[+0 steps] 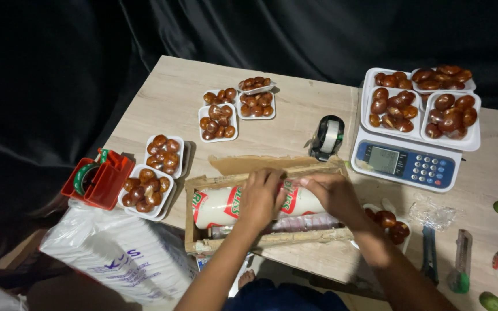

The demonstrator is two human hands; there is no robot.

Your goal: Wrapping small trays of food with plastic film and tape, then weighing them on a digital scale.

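1. Subject: a roll of cling film (pixel 220 205), white wrapper with red and green print, lying on its side in a long shallow cardboard box (pixel 194 230) at the near edge of the wooden table (pixel 295 115).
2. Left hand (pixel 259 198) lies over the middle of the roll, fingers curled around its top; it appears to grip the roll.
3. Right hand (pixel 334 194) is at the roll's right end, fingers bent against it. Whether it pinches the film edge or only steadies the roll, I cannot tell.
4. Handling judgement: the roll looks stiff along its length and moderately heavy; the glossy wrapper is probably slippery. The film itself is thin, clingy and tears easily. Best hold: palm over the barrel mid-length, the other hand at an end.
5. Just right of the box: a foam tray of brown glossy fruits (pixel 388 222), partly hidden by the right forearm.
6. Beyond: a tape dispenser (pixel 327 137); a digital scale (pixel 404 164) carrying several filled trays.
7. Left: more filled trays (pixel 145 190), a red tape holder (pixel 99 178), a bagged stack of white trays (pixel 116 253).
8. Right edge: two utility knives (pixel 430 253).
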